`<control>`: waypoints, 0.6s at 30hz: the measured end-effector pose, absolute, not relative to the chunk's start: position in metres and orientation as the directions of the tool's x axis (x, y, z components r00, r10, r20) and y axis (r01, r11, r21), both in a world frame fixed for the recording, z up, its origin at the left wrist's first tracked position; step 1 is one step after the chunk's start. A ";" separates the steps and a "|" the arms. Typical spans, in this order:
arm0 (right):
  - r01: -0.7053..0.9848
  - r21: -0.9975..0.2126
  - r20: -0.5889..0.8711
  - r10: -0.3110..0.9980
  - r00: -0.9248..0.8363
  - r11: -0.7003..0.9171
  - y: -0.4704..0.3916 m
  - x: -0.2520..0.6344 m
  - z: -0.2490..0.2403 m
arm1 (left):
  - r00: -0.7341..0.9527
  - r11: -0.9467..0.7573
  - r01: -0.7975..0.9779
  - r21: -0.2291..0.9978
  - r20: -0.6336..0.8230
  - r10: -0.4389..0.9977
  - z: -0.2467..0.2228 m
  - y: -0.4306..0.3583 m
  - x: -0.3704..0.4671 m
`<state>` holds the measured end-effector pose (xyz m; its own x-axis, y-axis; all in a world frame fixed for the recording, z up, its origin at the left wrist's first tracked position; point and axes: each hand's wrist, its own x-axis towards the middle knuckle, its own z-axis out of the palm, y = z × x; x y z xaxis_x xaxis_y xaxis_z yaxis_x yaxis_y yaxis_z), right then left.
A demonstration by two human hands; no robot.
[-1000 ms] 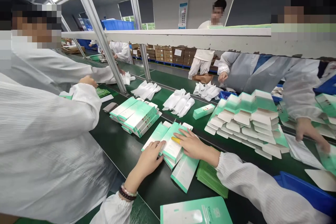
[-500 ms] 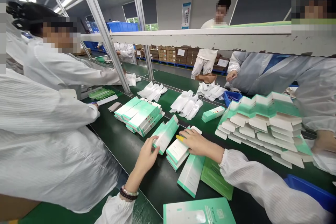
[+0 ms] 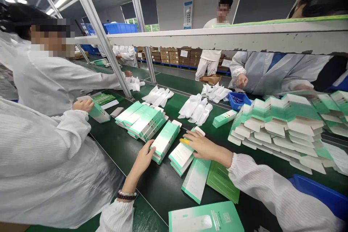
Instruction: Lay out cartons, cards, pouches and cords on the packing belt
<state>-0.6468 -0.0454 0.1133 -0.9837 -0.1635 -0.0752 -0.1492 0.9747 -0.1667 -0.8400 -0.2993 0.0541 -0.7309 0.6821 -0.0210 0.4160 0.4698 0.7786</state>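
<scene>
While gripped, boxes (image 3: pixel 164 140) long-axis away, rightward.

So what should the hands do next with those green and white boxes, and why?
Probably the left hand should slide its small stack of boxes further left, toward the neat pile on the belt. The stack already sits apart from the boxes under the right hand, which lie fanned out and uneven.

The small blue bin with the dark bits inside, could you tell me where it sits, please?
The small blue bin sits right of centre on the belt's far side, between the white pouches and the stacked flat cartons.
</scene>
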 end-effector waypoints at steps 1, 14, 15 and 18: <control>-0.153 -0.170 -0.059 -0.165 -0.985 0.973 -0.044 -0.650 0.114 | -0.717 0.457 0.418 0.785 -0.024 0.697 0.054 -0.298 -0.842; -0.244 -0.090 0.034 -0.242 -0.970 0.966 -0.061 -0.750 0.081 | -0.783 0.504 0.424 0.753 0.025 0.621 0.048 -0.293 -0.886; -0.246 -0.078 0.046 -0.243 -0.969 0.966 -0.062 -0.750 0.080 | -0.782 0.500 0.426 0.754 0.030 0.622 0.048 -0.294 -0.888; -0.236 -0.043 0.084 -0.232 -0.969 0.971 -0.063 -0.751 0.079 | -0.786 0.471 0.436 0.767 0.071 0.614 0.046 -0.294 -0.895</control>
<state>-0.7508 -0.0631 0.0795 -0.9690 -0.2324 0.0836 -0.2365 0.9707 -0.0432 -0.8950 -0.2945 0.0462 -0.7865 0.6136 0.0709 0.4363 0.4707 0.7669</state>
